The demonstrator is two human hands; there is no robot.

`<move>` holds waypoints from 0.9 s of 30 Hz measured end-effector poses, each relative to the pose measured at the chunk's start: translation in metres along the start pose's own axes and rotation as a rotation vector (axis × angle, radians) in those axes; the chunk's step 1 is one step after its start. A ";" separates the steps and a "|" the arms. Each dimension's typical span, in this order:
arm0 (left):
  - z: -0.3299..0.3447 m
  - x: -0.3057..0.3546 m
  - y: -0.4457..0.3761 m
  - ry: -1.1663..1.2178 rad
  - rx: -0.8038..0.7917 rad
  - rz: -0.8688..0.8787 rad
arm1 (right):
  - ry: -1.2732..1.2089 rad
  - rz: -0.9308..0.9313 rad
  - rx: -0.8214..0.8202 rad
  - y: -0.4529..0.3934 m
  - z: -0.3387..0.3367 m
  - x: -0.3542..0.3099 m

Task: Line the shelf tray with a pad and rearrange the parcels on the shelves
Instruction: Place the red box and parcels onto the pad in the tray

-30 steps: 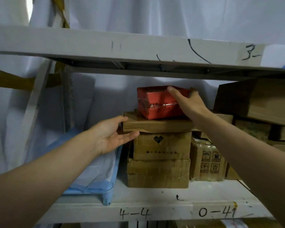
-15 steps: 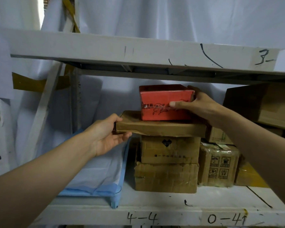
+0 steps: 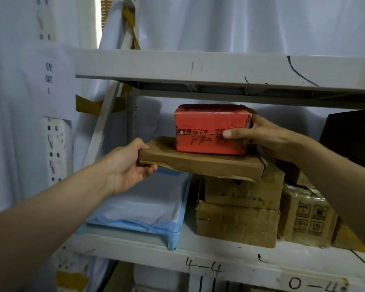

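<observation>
A red parcel (image 3: 207,128) sits on a flat brown cardboard parcel (image 3: 202,164). My left hand (image 3: 128,165) grips the flat parcel's left end, thumb on top and fingers beneath. My right hand (image 3: 259,133) holds the red parcel's right end, thumb across its front. The flat parcel is tilted and overhangs the stack of two brown boxes (image 3: 240,209) below it. To the left, on the shelf (image 3: 219,260), lies the blue tray (image 3: 173,239) lined with a white and blue pad (image 3: 148,203).
More cardboard boxes (image 3: 308,216) stand on the shelf to the right, with a dark box (image 3: 352,133) above them. The upper shelf board (image 3: 198,66) hangs close over the red parcel. White sheeting covers the back and left side.
My left hand closed on the flat parcel's end. Both parcels have come forward and left off the stack, my right hand shifting from the red parcel's top to its right end.
</observation>
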State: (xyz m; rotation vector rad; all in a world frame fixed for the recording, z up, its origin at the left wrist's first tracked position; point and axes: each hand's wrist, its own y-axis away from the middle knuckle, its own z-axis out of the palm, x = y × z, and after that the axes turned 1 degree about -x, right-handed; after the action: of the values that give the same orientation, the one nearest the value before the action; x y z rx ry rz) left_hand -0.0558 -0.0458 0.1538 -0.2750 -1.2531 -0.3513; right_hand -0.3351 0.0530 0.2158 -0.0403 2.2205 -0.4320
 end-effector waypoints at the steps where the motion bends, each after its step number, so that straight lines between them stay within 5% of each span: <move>1: -0.006 0.001 0.003 -0.005 0.018 0.006 | -0.010 -0.007 -0.018 -0.001 0.005 -0.003; 14: -0.077 0.001 0.033 -0.077 0.247 -0.008 | -0.240 -0.010 -0.033 -0.013 0.090 -0.031; 27: -0.108 -0.009 0.018 -0.125 0.385 -0.012 | -0.219 -0.013 0.036 -0.040 0.120 -0.029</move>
State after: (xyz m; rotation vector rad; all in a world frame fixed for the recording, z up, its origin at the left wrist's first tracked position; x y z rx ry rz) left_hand 0.0437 -0.0706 0.1134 0.0406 -1.4166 -0.0989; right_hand -0.2303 -0.0142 0.1809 -0.0798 1.9983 -0.4524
